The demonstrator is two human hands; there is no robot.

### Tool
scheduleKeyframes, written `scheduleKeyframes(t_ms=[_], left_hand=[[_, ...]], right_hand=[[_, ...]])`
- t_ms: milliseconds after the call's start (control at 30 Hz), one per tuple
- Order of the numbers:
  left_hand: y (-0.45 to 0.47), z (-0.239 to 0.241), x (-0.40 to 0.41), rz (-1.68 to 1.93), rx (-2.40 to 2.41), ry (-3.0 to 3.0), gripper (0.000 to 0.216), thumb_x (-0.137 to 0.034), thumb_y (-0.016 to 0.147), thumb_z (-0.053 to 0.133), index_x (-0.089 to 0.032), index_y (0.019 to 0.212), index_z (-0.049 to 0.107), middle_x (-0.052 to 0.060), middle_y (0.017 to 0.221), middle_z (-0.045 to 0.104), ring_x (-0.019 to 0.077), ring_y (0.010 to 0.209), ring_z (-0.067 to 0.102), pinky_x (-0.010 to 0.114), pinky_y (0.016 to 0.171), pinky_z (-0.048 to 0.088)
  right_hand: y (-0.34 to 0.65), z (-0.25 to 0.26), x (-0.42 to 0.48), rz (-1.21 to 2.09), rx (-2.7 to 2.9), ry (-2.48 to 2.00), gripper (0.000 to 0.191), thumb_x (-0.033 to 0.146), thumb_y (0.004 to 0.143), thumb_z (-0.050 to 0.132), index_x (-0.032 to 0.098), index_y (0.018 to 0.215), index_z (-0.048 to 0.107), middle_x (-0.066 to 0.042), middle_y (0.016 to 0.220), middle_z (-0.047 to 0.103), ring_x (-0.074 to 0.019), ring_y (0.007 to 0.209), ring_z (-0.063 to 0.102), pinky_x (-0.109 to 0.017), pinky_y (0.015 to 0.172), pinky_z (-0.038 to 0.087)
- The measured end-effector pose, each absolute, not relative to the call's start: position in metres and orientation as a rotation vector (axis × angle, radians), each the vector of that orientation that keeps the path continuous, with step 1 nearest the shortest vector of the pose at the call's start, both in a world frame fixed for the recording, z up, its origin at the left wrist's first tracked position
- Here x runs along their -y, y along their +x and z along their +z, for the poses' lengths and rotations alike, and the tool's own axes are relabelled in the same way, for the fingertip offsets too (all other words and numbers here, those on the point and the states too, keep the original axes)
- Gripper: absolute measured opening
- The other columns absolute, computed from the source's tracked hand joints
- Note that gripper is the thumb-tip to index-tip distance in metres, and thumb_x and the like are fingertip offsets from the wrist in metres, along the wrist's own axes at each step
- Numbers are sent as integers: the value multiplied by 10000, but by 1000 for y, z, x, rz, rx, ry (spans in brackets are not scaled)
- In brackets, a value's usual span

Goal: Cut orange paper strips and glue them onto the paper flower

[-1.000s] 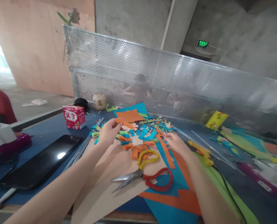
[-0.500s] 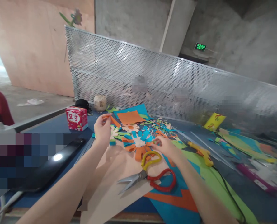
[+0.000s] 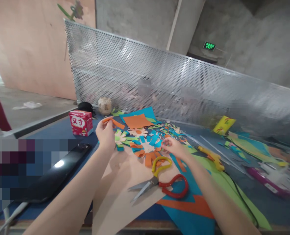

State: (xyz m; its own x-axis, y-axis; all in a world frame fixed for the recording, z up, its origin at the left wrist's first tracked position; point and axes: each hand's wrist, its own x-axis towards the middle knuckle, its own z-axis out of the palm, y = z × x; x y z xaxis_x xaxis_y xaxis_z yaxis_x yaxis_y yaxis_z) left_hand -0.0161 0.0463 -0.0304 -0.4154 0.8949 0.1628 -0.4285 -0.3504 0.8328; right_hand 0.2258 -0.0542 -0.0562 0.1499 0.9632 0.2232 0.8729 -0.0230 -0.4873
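Note:
Pinched in my left hand [image 3: 106,132] is a narrow orange paper strip [image 3: 117,123], raised above the left side of the work area. My right hand [image 3: 173,147] is at the right edge of a paper flower [image 3: 148,147] with a pale centre and blue and orange petals. Its fingers are loosely curled with a gap between thumb and forefinger; whether they touch a petal is unclear. Scissors [image 3: 154,181] with one yellow and one red handle lie parted on a pale paper sheet [image 3: 118,192]. Two smaller paper flowers, one green-centred [image 3: 120,137], one orange-centred [image 3: 138,132], lie behind.
A red box [image 3: 80,123] and a black phone [image 3: 54,173] are on the left. Orange paper [image 3: 138,121] and many scraps lie at the back, before a perforated metal screen [image 3: 125,71]. To the right are a yellow glue gun [image 3: 212,158] with its cord and green paper [image 3: 223,182].
The view has shifted slightly. The orange strip in my left hand has turned closer to level. My right hand's fingers have lifted a little at the flower's right edge.

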Motion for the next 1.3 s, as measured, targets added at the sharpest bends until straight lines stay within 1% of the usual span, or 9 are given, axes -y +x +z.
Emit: scheduleKeyframes(t_ms=[167,233,367,500,667,800,1067,1233,1300], left_hand=[[-21,-26,-46,1912,-936,649,194,-157,603,486,-149,774,577,-21,614,496,62,485,425,183,412,258],[-22,-26,-45,1899,-946,621,201,-159,599,483,-150,776,576,-26,599,484,59,478,416,183,412,254],[-21,-29,-45,1866,-927,635,213,-166,583,486,-153,778,571,-31,589,476,60,479,415,179,408,252],[-20,-29,-45,1871,-929,624,202,-163,576,482,-154,760,565,-31,586,471,61,481,416,176,397,238],[-20,-28,-45,1865,-973,604,190,-148,592,471,-151,756,567,-28,594,462,58,482,416,175,398,247],[-20,-28,-44,1860,-998,626,212,-123,615,453,-136,793,569,-14,616,478,65,494,429,186,406,259],[-19,-27,-45,1805,-1036,622,219,-86,635,434,-127,788,585,-7,646,483,59,485,419,203,422,265],[-19,-28,-44,1780,-1037,623,223,-81,630,439,-133,788,588,-13,631,479,57,467,400,205,420,261],[-19,-29,-43,1769,-1036,629,218,-82,628,442,-136,785,583,-16,632,478,56,470,400,201,421,261]], right_hand=[[208,-47,78,27,1713,-1950,189,238,707,518,187,884,477,-79,950,550,-186,863,533,-294,720,399],[201,-45,95,23,1839,-2014,179,192,716,478,208,894,483,-55,937,560,-172,813,546,-282,692,400],[200,-46,115,209,1949,-2071,178,218,729,472,214,906,488,-39,932,579,-163,787,557,-264,662,408],[205,-51,109,192,1938,-2030,234,143,724,475,222,944,491,-22,899,594,-139,771,562,-236,661,412],[205,-49,97,85,2033,-2002,126,102,733,465,196,783,532,-30,806,596,-144,759,561,-236,656,399],[204,-33,97,15,2036,-1984,110,114,748,458,185,795,527,-47,856,558,-154,805,536,-251,691,382],[204,5,119,33,2030,-2032,112,98,740,467,189,738,532,-17,774,547,-142,744,529,-238,646,382],[209,-8,140,119,1941,-2135,126,108,734,468,201,723,551,-12,747,566,-137,673,536,-240,612,393],[213,-19,146,119,1923,-2178,111,117,729,482,198,725,558,-23,770,581,-147,705,543,-244,633,394]])
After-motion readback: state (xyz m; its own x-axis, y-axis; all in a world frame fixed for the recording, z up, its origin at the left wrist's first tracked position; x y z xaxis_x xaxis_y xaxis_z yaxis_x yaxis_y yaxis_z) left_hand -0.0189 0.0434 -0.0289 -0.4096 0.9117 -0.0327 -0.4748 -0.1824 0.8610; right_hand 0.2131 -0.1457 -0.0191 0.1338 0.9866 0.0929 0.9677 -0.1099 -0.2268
